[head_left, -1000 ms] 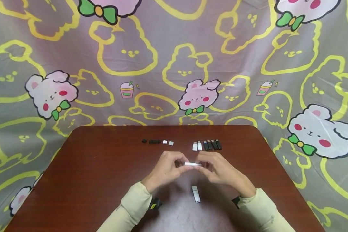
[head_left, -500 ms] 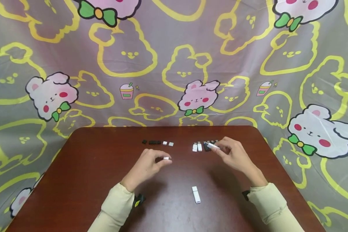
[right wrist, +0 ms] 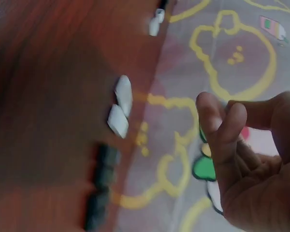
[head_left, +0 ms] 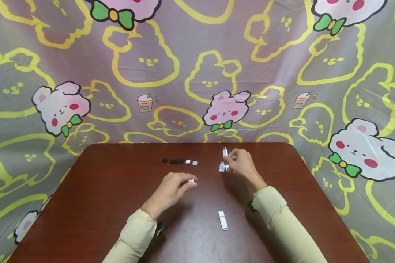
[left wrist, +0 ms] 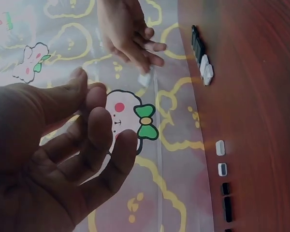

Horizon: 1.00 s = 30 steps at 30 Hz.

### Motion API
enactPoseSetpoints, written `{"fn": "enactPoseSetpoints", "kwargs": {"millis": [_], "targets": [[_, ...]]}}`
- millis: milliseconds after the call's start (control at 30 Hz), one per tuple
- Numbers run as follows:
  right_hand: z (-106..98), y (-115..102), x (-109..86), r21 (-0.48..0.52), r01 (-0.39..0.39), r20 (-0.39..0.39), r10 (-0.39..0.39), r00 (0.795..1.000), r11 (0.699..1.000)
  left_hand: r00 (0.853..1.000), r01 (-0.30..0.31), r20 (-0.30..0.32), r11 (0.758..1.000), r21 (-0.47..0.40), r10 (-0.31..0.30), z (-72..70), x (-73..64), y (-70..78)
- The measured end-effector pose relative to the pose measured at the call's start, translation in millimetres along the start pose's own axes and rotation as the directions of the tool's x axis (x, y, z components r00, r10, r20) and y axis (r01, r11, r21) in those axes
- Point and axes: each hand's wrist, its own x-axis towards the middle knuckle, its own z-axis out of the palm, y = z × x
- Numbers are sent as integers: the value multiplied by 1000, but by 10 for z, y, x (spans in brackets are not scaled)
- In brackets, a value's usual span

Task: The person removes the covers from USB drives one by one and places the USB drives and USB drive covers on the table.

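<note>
Between left thumb and fingertips, my left hand pinches a small white cap above the middle of the table; the left wrist view hides it behind the fingers. My right hand pinches an uncapped white USB stick, metal plug pointing away, above the far row. Two white USB sticks lie uncapped just below it. Black USB sticks, covered by the right hand in the head view, show in the right wrist view. A capped white USB stick lies nearer the person.
Left of the sticks, loose caps lie in a row on the brown table: several black caps, a white cap and a greyish one. A cartoon-patterned curtain hangs behind the table's far edge.
The hands were together on one white USB stick; they parted, the cap staying in the left hand. The right hand carried the stick over the far row, first right, then left.
</note>
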Motion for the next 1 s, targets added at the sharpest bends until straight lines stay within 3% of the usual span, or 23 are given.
{"fn": "enactPoseSetpoints", "kwargs": {"millis": [267,433,600,833,1000], "targets": [[391,69,219,6,-168,70,167,983,986,995,87,-40,995,-41,-88,53,15,-27],[540,93,230,-33,-222,81,224,971,975,993,110,-45,992,-68,-113,73,16,-19],[594,107,206,-83,-250,86,257,963,965,993,85,-73,994,-75,-90,89,23,-17],[580,134,200,-172,-276,85,294,952,946,987,37,-155,999,-16,-39,106,59,-20],[530,134,170,-260,-238,6,248,969,936,987,-25,-160,999,48,32,98,115,-42]]}}
